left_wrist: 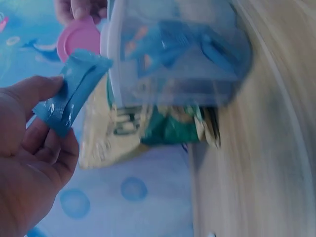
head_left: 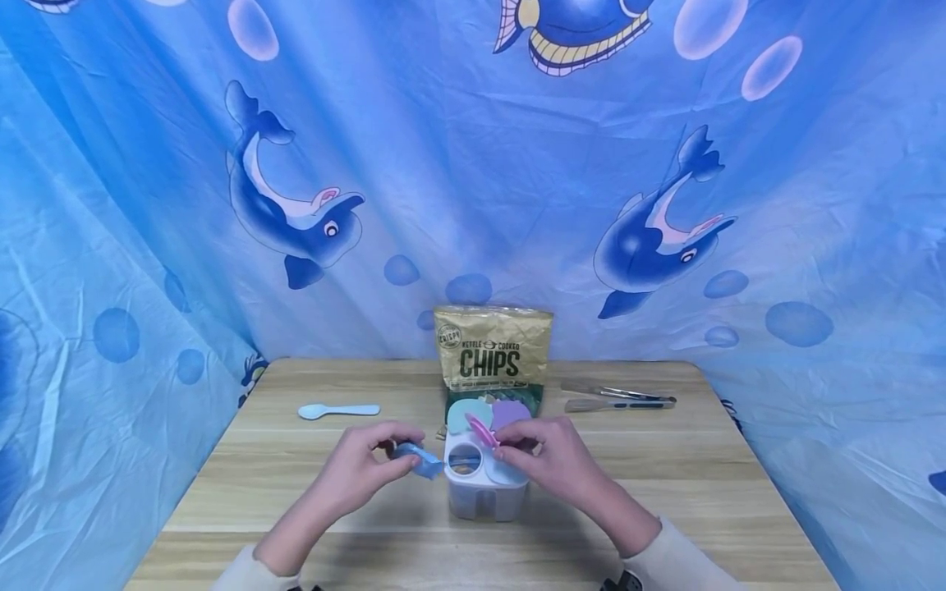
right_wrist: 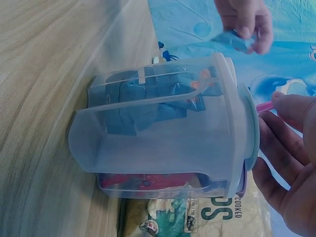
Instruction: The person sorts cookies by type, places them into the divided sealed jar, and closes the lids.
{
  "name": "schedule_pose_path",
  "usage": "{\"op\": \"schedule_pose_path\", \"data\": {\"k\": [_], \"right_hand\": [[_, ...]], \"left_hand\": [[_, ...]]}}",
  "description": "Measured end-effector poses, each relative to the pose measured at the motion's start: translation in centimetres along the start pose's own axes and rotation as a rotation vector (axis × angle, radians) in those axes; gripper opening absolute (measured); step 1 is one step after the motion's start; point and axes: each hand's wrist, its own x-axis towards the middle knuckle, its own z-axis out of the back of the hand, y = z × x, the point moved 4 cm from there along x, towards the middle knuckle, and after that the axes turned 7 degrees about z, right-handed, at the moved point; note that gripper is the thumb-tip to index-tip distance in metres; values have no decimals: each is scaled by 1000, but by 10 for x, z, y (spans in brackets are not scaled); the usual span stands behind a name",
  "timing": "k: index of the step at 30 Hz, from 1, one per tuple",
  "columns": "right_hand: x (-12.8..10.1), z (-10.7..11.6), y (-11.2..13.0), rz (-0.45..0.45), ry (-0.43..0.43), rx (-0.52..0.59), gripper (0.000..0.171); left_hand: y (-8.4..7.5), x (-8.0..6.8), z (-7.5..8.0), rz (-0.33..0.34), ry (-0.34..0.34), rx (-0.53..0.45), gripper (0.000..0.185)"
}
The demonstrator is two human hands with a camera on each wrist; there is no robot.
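My left hand (head_left: 362, 468) pinches a small blue wrapped packet (left_wrist: 74, 89) between thumb and fingers, just left of a clear container (right_wrist: 168, 143) with a white top. A pink round lid (head_left: 482, 430) is pinched by my right hand (head_left: 550, 460), raised beside a round opening at the front left of that top. Behind it lie a mint lid (head_left: 466, 416) and a purple lid (head_left: 510, 413); a pale blue lid (head_left: 502, 471) shows partly under the right hand. Through the container's wall I see blue packets (right_wrist: 143, 98) in one compartment and something red (right_wrist: 148, 180) in another.
Right behind the container stands a gold and green chips bag (head_left: 493, 349). On the left of the wooden table (head_left: 369, 550) lies a pale blue spoon (head_left: 340, 410); tongs (head_left: 621, 404) lie on the right. A blue sea-print curtain (head_left: 473, 164) surrounds the table's back and sides.
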Motion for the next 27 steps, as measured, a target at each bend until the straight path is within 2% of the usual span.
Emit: {"op": "schedule_pose_path", "data": {"k": [5, 10, 13, 20, 22, 27], "right_hand": [[0, 0, 2, 5, -3, -8, 14], [1, 1, 3, 6, 2, -16, 15], [1, 2, 4, 3, 7, -21, 16], [1, 1, 5, 8, 18, -12, 16], [1, 1, 5, 6, 18, -15, 15], [1, 1, 6, -3, 22, -28, 14]], "left_hand": [[-16, 11, -13, -27, -41, -27, 16], [-25, 18, -22, -67, -55, -44, 17], [-27, 20, -27, -70, -32, -43, 19], [-27, 21, -39, -20, 32, -14, 19], [-27, 22, -41, -35, 47, 0, 16], [-30, 21, -47, -129, 84, 5, 14]]}}
